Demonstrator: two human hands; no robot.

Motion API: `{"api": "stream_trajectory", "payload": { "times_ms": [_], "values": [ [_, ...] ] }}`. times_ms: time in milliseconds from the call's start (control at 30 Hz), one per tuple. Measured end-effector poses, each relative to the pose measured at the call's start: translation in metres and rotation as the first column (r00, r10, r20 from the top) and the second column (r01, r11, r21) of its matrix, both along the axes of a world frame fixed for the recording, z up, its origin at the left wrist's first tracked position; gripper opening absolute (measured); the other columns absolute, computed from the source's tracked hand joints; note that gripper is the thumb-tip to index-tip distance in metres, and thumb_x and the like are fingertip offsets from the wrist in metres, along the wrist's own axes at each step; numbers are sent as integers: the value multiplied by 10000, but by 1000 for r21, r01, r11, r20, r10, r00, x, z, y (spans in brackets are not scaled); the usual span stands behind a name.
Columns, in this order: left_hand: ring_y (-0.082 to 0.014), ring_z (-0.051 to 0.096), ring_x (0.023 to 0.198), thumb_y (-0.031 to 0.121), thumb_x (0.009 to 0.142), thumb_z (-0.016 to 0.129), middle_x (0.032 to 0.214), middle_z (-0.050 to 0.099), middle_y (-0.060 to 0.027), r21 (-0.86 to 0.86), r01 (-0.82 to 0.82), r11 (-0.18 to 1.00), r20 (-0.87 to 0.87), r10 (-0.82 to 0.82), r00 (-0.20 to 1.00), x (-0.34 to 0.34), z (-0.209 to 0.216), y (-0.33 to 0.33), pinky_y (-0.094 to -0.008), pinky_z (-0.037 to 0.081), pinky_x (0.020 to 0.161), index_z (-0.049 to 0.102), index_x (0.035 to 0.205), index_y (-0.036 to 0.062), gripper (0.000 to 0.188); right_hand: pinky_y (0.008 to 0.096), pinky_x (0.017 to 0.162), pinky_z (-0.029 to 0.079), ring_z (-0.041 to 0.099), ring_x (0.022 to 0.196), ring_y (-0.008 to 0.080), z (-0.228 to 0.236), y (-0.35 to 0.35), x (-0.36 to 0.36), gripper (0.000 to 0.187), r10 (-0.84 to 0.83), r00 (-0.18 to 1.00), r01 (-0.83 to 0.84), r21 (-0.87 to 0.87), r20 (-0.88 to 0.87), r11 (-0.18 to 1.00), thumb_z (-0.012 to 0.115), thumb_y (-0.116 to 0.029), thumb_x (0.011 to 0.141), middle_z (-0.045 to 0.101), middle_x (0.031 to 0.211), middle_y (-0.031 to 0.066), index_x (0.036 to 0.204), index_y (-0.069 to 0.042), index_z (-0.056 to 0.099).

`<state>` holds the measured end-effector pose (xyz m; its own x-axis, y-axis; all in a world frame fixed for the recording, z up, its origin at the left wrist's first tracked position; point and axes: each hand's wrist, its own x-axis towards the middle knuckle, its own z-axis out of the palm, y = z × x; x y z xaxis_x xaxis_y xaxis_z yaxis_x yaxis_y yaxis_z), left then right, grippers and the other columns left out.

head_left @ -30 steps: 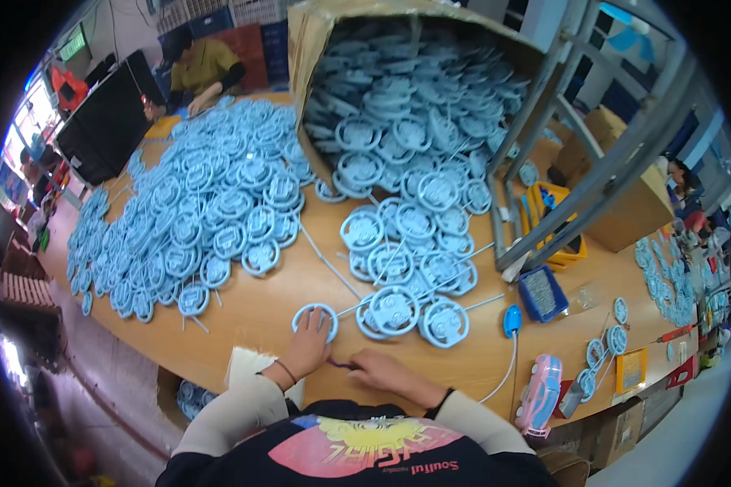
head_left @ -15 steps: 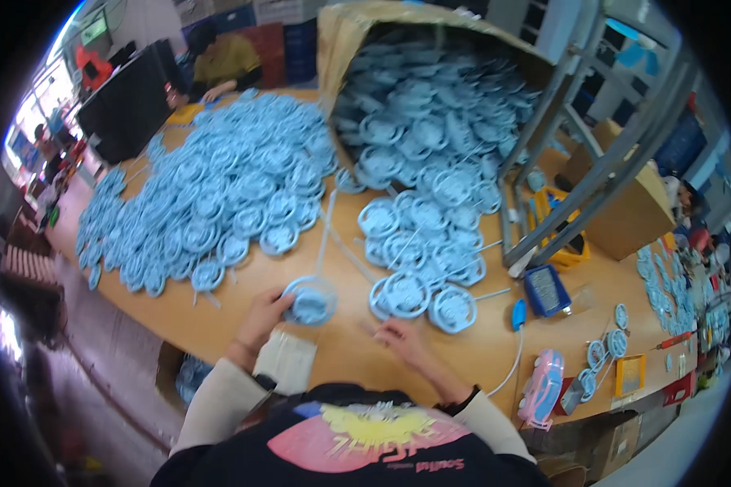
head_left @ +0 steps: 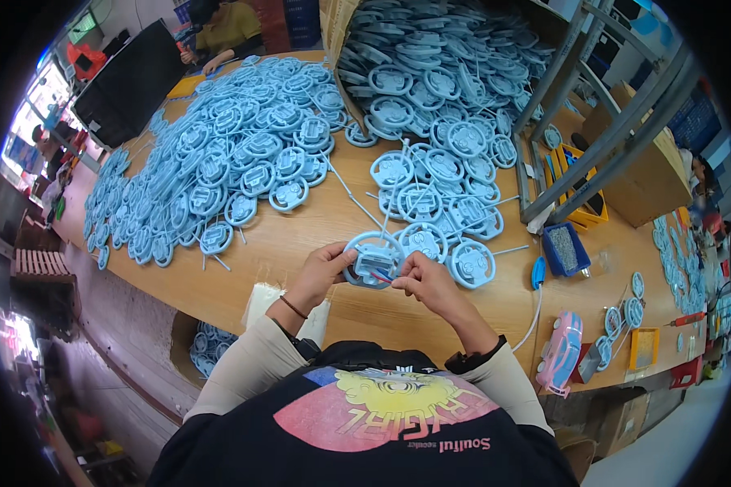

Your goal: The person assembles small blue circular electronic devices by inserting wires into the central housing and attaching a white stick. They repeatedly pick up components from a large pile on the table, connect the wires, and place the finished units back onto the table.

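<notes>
A light-blue plastic toy steering wheel [head_left: 373, 256] with a long thin stem is in my left hand [head_left: 321, 274], the thumb and fingers closed on its left rim. Its boxy back side faces up. At the wheel's lower right, my right hand [head_left: 430, 286] is pinched around a thin red-and-blue piece [head_left: 379, 277], too small and partly covered to name. That piece touches the box at the wheel's middle. Just right of the held wheel lie more such wheels, among them one [head_left: 471, 264] close to my right fingers.
A large heap of wheels [head_left: 219, 154] covers the table's left. More spill from a tipped cardboard box [head_left: 339, 65]. A metal frame [head_left: 536, 170], yellow bins [head_left: 581, 191], a blue tray of small parts [head_left: 566, 247] and a pink-and-blue toy car [head_left: 562, 351] stand right. A person [head_left: 227, 36] sits beyond.
My left hand has brought the wheel to the right and turned it. My right hand has moved up to it with the thin piece. The view has shifted slightly.
</notes>
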<state>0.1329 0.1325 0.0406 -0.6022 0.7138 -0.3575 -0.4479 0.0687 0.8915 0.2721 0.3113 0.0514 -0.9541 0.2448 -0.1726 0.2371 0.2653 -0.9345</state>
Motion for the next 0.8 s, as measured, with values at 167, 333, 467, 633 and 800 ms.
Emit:
{"api": "stream_trajectory", "payload": {
  "times_ms": [167,333,467,633,800],
  "values": [
    [-119,583,814,210,881,531,930,594,-35,5,28,1000,51,-28,998,4,-6,8,-282,502,740,541,1095,14,290,231,408,349,494,483,94,2,2,-4,331,-12,999,13,-30,38,999,707,-156,718,555,592,53,844,-49,421],
    [-119,568,880,231,895,505,973,584,-39,38,126,991,63,-128,990,-1,-14,16,-299,488,778,529,1104,26,294,264,394,366,502,454,123,2,8,2,429,-118,993,117,-42,-9,992,744,-206,681,546,569,73,882,-43,401],
    [-132,566,905,209,917,454,1007,580,-43,118,123,985,115,-137,984,-3,-26,-3,-315,481,795,509,1121,20,283,251,385,373,513,451,117,13,-2,-2,476,-109,993,110,-22,54,994,750,-233,666,542,551,42,933,-52,399],
    [-201,550,1005,292,928,411,1102,555,-94,179,163,970,249,-205,946,4,-26,-3,-365,453,868,444,1181,19,374,268,395,389,535,448,149,-10,-5,3,669,-90,995,92,73,-36,993,751,-255,634,545,540,56,1159,-49,391],
    [-245,512,1082,360,925,381,1185,507,-126,272,134,953,361,-231,904,11,-37,-2,-395,413,929,392,1221,19,451,298,432,433,580,498,180,-5,-7,9,786,-55,998,58,-112,28,992,744,-222,612,583,582,96,1259,-25,344]
  ]
}}
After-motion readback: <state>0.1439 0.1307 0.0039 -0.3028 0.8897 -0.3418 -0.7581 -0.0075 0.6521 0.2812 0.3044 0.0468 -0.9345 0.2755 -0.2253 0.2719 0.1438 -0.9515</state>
